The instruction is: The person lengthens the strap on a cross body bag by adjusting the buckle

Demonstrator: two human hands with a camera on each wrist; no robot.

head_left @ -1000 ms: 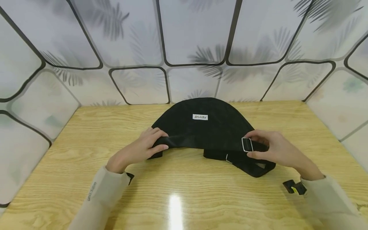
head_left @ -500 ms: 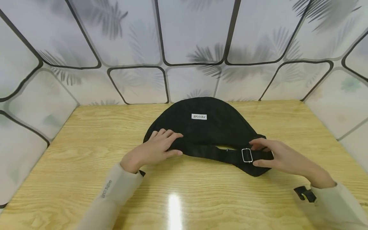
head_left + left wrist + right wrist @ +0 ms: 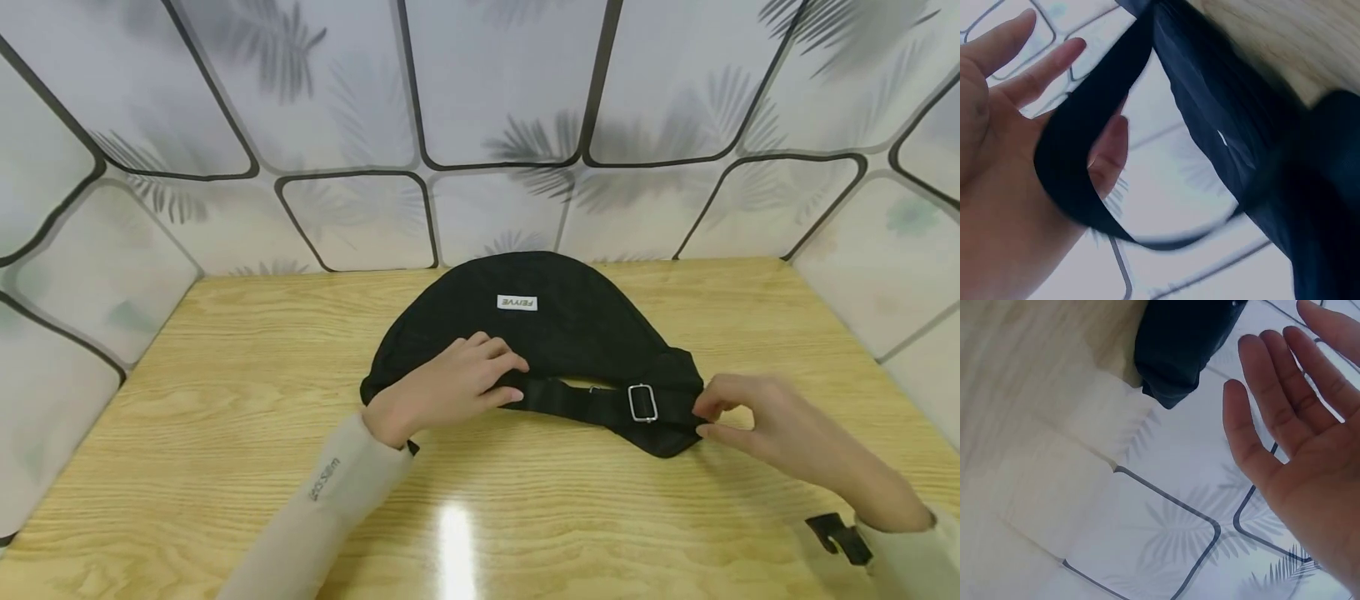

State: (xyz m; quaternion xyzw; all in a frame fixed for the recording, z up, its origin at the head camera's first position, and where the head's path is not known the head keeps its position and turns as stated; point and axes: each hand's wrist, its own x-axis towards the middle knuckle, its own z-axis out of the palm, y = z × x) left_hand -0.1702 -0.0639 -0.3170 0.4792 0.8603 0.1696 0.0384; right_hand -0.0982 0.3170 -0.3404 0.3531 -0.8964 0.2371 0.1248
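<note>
A black waist bag with a small white label lies on the table, its curved edge toward the back wall. A black strap with a silver rectangular buckle runs along its near side. My left hand is over the left part of the strap, thumb and fingers apart. In the left wrist view a loop of strap crosses in front of that hand's loosely extended fingers. My right hand is at the bag's right end; the right wrist view shows its fingers relaxed, apart from the bag.
The wood-grain table extends around the bag on both sides and in front. Pale patterned fabric walls with dark outlines and leaf prints stand behind and at the sides. A bright light reflection lies on the table in front.
My left hand has slid right along the strap from the bag's left end. My right hand has moved off the buckle to the right. The strap now lies lower, along the near side.
</note>
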